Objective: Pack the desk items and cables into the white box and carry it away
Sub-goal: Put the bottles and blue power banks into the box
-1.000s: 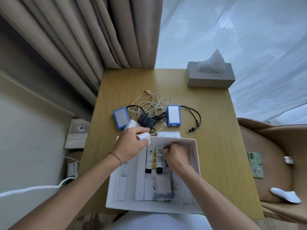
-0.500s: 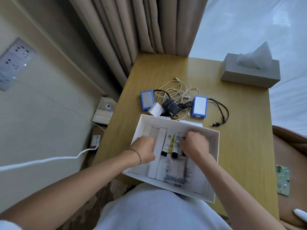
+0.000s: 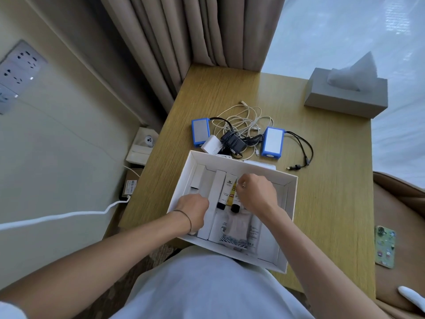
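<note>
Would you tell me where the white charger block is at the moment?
In the head view the white charger block lies on the desk just beyond the white box's far left corner, between the left blue pack and the black adapter.

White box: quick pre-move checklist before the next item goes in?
1. White box on desk, open: ok.
2. Left hand free: cannot tell, fingers curled inside the box.
3. Right hand free: cannot tell, it sits over the tubes.
4. Cables packed: not ok, on the desk.
5. Blue packs packed: not ok, outside the box.
6. White charger packed: not ok, behind the box.
</note>
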`<action>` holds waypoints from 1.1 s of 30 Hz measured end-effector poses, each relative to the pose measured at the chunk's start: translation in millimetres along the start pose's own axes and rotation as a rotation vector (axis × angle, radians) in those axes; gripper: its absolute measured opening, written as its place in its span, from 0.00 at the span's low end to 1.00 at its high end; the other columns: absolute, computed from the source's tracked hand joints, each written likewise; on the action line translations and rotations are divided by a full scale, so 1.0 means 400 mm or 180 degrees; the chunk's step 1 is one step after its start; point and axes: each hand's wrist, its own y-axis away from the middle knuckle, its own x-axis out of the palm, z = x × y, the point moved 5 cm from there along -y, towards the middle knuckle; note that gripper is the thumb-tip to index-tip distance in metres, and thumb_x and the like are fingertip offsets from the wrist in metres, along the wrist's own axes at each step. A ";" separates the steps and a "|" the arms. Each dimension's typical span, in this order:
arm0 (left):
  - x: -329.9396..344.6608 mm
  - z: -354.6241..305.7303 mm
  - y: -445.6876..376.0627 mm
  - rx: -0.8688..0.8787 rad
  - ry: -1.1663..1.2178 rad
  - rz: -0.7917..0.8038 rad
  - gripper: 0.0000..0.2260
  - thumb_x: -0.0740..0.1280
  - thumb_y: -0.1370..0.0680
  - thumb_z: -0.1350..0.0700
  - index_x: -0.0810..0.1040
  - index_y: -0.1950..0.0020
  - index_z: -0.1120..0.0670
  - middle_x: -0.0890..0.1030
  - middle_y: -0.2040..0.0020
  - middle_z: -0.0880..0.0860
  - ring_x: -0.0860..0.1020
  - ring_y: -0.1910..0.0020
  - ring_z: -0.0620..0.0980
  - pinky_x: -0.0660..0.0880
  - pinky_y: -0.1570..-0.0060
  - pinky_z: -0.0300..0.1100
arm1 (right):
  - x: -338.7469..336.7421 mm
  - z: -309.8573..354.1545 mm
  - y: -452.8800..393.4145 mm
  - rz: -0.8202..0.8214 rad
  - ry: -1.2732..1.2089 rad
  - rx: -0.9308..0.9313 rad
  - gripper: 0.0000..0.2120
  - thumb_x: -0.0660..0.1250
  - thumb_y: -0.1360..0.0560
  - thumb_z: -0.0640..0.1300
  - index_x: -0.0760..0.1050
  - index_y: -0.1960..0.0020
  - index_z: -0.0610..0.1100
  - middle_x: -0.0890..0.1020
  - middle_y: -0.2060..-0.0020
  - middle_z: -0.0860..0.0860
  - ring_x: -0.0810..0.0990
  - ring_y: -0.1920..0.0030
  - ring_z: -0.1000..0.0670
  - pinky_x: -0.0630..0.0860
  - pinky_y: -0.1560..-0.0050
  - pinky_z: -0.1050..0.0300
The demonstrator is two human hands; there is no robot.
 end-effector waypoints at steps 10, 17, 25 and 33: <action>-0.071 0.009 0.035 0.0294 0.0822 -0.0673 0.10 0.61 0.19 0.51 0.79 0.45 0.52 0.82 0.50 0.52 0.80 0.52 0.52 0.76 0.57 0.44 | -0.106 0.081 -0.040 -0.0283 -0.0736 -0.0290 0.11 0.62 0.23 0.44 0.83 0.47 0.50 0.86 0.63 0.51 0.84 0.61 0.49 0.83 0.57 0.52; -0.321 0.112 0.021 0.0515 0.2618 -0.1959 0.04 0.68 0.23 0.56 0.83 0.53 0.50 0.83 0.59 0.43 0.79 0.60 0.38 0.75 0.62 0.31 | -0.157 0.170 -0.163 -0.0363 -0.0414 -0.0522 0.09 0.62 0.25 0.42 0.82 0.54 0.46 0.84 0.61 0.49 0.80 0.60 0.42 0.78 0.62 0.54; -0.391 0.254 -0.084 0.0294 0.2759 -0.1922 0.05 0.67 0.22 0.57 0.81 0.56 0.49 0.83 0.59 0.44 0.80 0.58 0.40 0.73 0.61 0.33 | -0.065 0.257 -0.352 0.0490 0.0384 -0.0477 0.18 0.67 0.26 0.41 0.78 0.37 0.49 0.83 0.42 0.48 0.81 0.42 0.44 0.79 0.49 0.52; -0.337 0.353 -0.167 -0.0061 0.3125 -0.1721 0.05 0.68 0.23 0.58 0.82 0.55 0.49 0.83 0.59 0.43 0.79 0.59 0.36 0.71 0.64 0.26 | 0.021 0.332 -0.442 0.0381 0.1696 -0.0520 0.24 0.72 0.28 0.55 0.71 0.39 0.44 0.76 0.62 0.49 0.80 0.57 0.44 0.70 0.64 0.54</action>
